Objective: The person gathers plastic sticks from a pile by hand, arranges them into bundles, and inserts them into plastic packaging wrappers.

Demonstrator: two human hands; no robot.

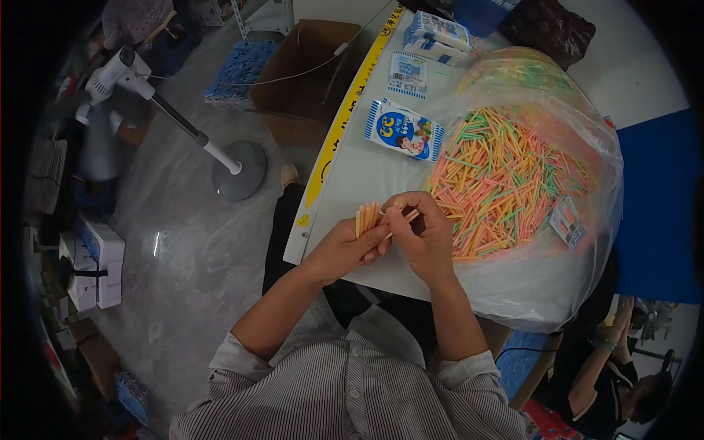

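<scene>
In front of my body, my left hand (345, 248) is closed around a small bundle of thin pastel sticks (366, 217), which stand up from the fist in yellow and pink. My right hand (424, 238) pinches a stick or two (411, 215) right beside the bundle, its fingertips close to the left thumb. To the right, a large clear plastic bag (579, 286) lies open, full of loose pink, yellow and green sticks (506, 176). A small printed packet (567, 221) rests on top of them. Just beyond my hands lies a blue and white packet (403, 130).
Further back on the white table (334, 183) are another packet (408, 74), a stack of packets (438, 35) and a dark bag (548, 31). Yellow tape (345, 125) lines the left edge. A stand fan (238, 169) and cardboard box (304, 81) occupy the floor. Another person (598, 374) sits at right.
</scene>
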